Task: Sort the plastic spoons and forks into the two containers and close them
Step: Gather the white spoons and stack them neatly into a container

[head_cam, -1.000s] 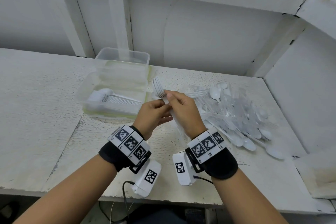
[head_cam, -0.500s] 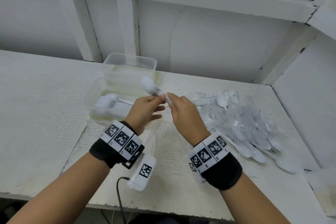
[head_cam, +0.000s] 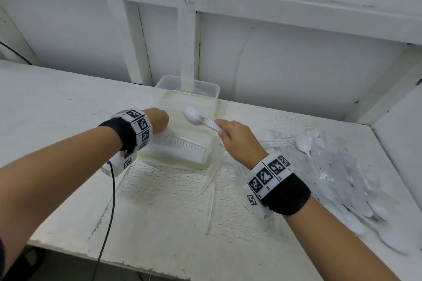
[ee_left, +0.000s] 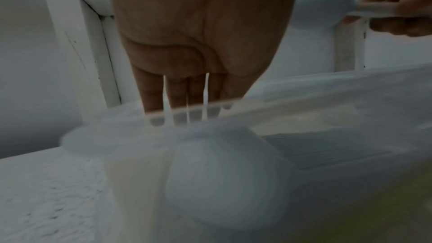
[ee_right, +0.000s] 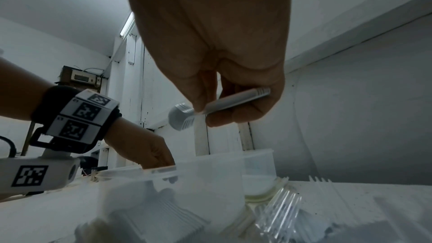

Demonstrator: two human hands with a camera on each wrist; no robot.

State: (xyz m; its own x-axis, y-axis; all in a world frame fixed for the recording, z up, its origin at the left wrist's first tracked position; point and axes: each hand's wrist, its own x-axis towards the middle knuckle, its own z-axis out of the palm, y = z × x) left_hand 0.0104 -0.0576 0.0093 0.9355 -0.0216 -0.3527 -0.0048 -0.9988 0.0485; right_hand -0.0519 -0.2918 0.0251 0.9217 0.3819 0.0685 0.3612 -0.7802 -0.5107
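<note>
My right hand (head_cam: 225,131) pinches a stacked bundle of white plastic spoons (head_cam: 198,119) by the handles, bowls pointing left, over the near clear container (head_cam: 206,155). The right wrist view shows thumb and fingers curled round the spoon bundle (ee_right: 233,102). A row of stacked spoons (head_cam: 182,143) lies inside that container. My left hand (head_cam: 159,120) dips into the container's left end, fingers (ee_left: 151,99) straight and pointing down behind the rim, above the stacked spoon bowls (ee_left: 222,182). A second clear container (head_cam: 189,84) stands behind.
A large pile of wrapped white spoons and forks (head_cam: 331,166) covers the table's right side up to the side wall. Empty clear wrappers (head_cam: 212,189) lie in front of the near container. A cable (head_cam: 109,201) hangs from my left wrist over the table's front edge.
Both hands held the bundle together before. My left hand has let go and moved left into the container; my right hand alone now carries the spoons over it.
</note>
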